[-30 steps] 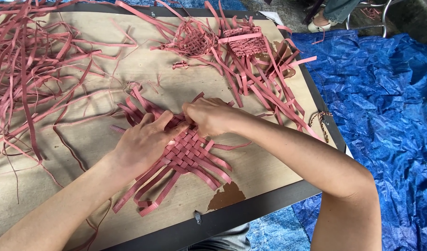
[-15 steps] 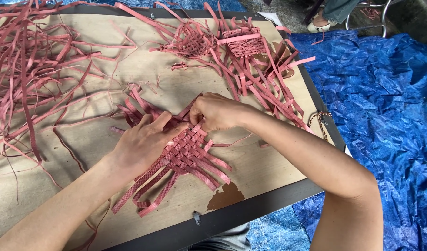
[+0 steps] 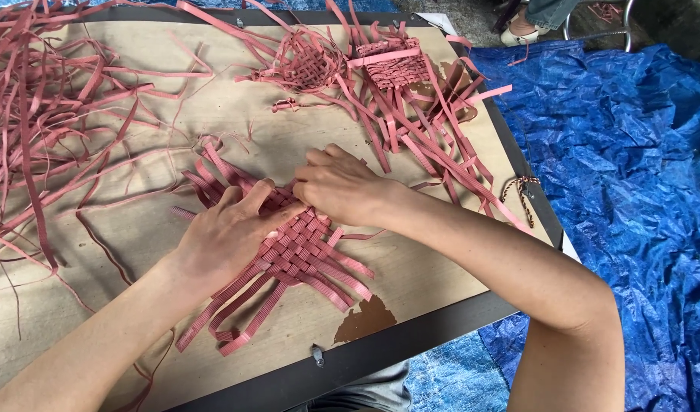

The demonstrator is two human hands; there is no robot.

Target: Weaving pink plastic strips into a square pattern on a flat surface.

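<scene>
The tabletop [image 3: 411, 267] is a tan board with a dark rim, and a blue tarp [image 3: 632, 191] lies beyond its right edge. A big tangle of loose pink strips [image 3: 52, 130] covers the far left corner. Two small part-woven pieces [image 3: 350, 65] sit near the far edge, their long free ends running toward the right edge.

The woven mat [image 3: 304, 255] lies flat near the middle of the tabletop, a little toward the near edge, with unwoven ends fanning out toward the near-left and far-left. It looks light and thin, made of flat ribbed strapping that is springy rather than limp. The strips are likely smooth enough to slide over each other, so the weave is best pinned flat with a palm on the finished part, and a single strip taken by pinching it close to where it enters the weave.

The left hand [image 3: 228, 236] lies spread, palm down, on the mat's left part, fingers extended, pressing rather than gripping. The right hand [image 3: 342, 187] is curled at the mat's far edge; its fingertips meet the left thumb, apparently pinching a strip end, though the grip itself is hidden.

A short braided cord [image 3: 518, 191] lies at the right edge.
</scene>
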